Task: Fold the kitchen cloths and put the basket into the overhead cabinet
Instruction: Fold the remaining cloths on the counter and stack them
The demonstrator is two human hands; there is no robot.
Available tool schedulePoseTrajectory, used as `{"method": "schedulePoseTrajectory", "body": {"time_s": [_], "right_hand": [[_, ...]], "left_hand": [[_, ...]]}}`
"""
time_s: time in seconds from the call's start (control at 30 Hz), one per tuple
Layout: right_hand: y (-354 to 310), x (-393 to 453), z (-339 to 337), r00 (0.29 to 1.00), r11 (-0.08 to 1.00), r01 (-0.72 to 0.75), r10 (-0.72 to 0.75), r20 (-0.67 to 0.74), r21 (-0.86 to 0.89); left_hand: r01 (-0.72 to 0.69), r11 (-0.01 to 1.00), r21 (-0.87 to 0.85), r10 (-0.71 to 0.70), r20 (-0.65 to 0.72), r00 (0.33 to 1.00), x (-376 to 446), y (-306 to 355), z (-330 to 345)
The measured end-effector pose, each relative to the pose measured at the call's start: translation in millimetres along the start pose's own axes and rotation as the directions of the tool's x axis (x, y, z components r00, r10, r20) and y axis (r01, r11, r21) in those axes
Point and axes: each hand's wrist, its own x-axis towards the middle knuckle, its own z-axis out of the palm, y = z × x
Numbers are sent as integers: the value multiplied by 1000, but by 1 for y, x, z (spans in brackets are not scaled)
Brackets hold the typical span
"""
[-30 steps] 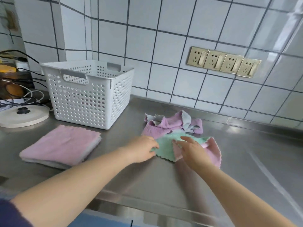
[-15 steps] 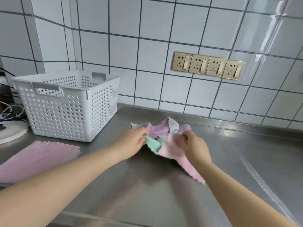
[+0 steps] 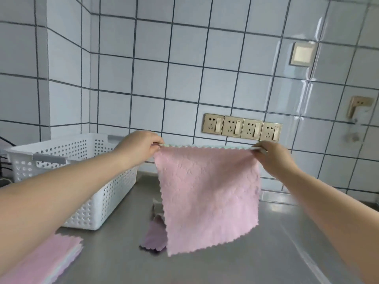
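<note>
A pink cloth [image 3: 207, 197] with a green back hangs stretched in the air above the counter. My left hand [image 3: 141, 144] pinches its top left corner and my right hand [image 3: 270, 154] pinches its top right corner. Behind and below it a purple cloth [image 3: 153, 236] lies crumpled on the steel counter, partly hidden. A stack of folded cloths [image 3: 51, 261], pink on top, lies at the lower left. The white perforated basket [image 3: 86, 171] stands at the left against the wall, partly behind my left forearm. No overhead cabinet is in view.
The steel counter [image 3: 256, 261] runs to the tiled wall. A row of gold wall sockets [image 3: 242, 128] sits above it, a single wall plate [image 3: 302, 54] higher up, and another socket [image 3: 359, 103] at the far right. Dark cables show at the far left edge.
Both hands took the pink and green cloth from the pile and lifted it, spreading it flat by its top corners. The view tilted upward.
</note>
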Motion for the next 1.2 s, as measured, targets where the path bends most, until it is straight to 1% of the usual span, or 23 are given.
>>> {"method": "schedulePoseTrajectory", "body": {"time_s": [0.1,0.2,0.3,0.4,0.47,0.53,0.57,0.7,0.77,0.83,0.9,1.0,1.1,1.2], "right_hand": [[-11,17,1,999,999,-47,47,13,-11],[-17,26,1,997,997,-79,80,-15,11],[-17,18,-4,997,997,-83,83,-7,8],[-13,-4,-12,995,997,-82,82,57,1],[-10,-23,-15,991,996,-86,84,100,24],[-5,-47,-18,986,994,-98,90,144,53],[-1,-60,-19,982,993,-104,92,165,61],[21,-124,-13,952,988,-140,117,283,60],[34,-160,-6,929,986,-157,129,347,53],[45,-194,0,905,984,-172,137,404,50],[53,-223,2,879,983,-183,147,453,36],[63,-254,5,859,985,-167,127,496,37],[68,-274,2,842,990,-138,116,526,2],[71,-285,-6,857,992,-126,108,504,2]], "left_hand": [[117,975,-187,-140,-111,984,19,2,-9],[164,933,-320,-212,-122,970,26,9,-17],[164,920,-356,-221,-128,967,18,7,-20],[158,912,-378,-216,-114,970,-4,6,-23],[137,925,-355,-184,-101,978,-25,8,-25],[119,939,-324,-151,-77,986,-52,9,-23],[116,934,-339,-143,-57,988,-65,9,-21],[155,870,-468,-119,105,987,-131,14,-6],[180,869,-461,-103,188,977,-166,18,7],[213,887,-409,-99,282,954,-199,22,21],[262,880,-396,-118,352,928,-228,26,33],[290,865,-410,-124,386,914,-258,35,43],[263,867,-423,-98,373,923,-276,42,45],[257,858,-445,-101,345,933,-285,45,42]]}}
